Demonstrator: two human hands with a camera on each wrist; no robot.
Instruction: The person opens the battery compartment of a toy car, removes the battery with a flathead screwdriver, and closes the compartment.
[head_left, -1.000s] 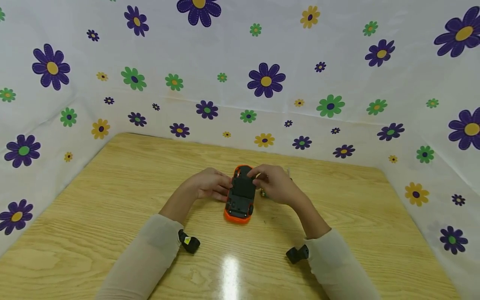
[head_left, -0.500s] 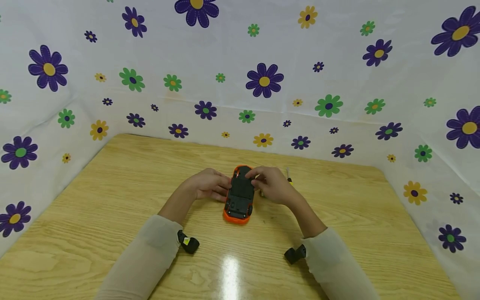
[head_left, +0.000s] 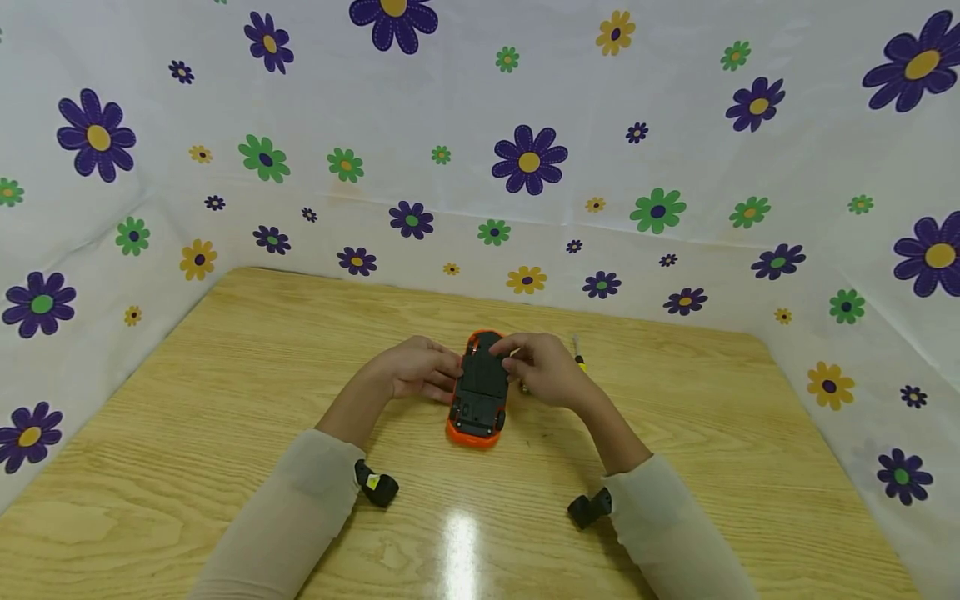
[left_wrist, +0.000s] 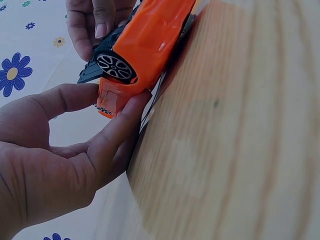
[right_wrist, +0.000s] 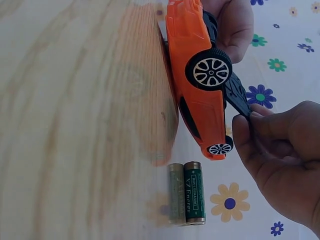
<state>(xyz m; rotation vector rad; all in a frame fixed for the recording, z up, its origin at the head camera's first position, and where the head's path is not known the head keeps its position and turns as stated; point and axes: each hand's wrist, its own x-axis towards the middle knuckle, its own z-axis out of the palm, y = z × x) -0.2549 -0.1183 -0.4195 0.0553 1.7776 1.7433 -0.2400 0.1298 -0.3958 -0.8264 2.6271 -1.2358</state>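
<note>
An orange toy car [head_left: 471, 440] lies upside down on the table, its black underside facing up. My left hand [head_left: 420, 369] holds its side, with thumb and fingers pinching the orange body [left_wrist: 150, 40] in the left wrist view. My right hand [head_left: 551, 371] is at the car's other side. In the right wrist view its thumb and fingers pinch the edge of a black flat cover [right_wrist: 237, 98], which stands tilted out from the underside. A green battery [right_wrist: 194, 192] lies on the table close to the car, near the right hand.
A screwdriver [head_left: 578, 353] with a metal shaft lies behind the right hand, its yellow and black handle mostly hidden. The wooden table [head_left: 262, 375] is surrounded by a white flowered cloth [head_left: 450, 100] at the back and sides.
My right hand has shifted slightly left with the cover, and more of the screwdriver shows behind it. The left hand keeps its hold on the car.
</note>
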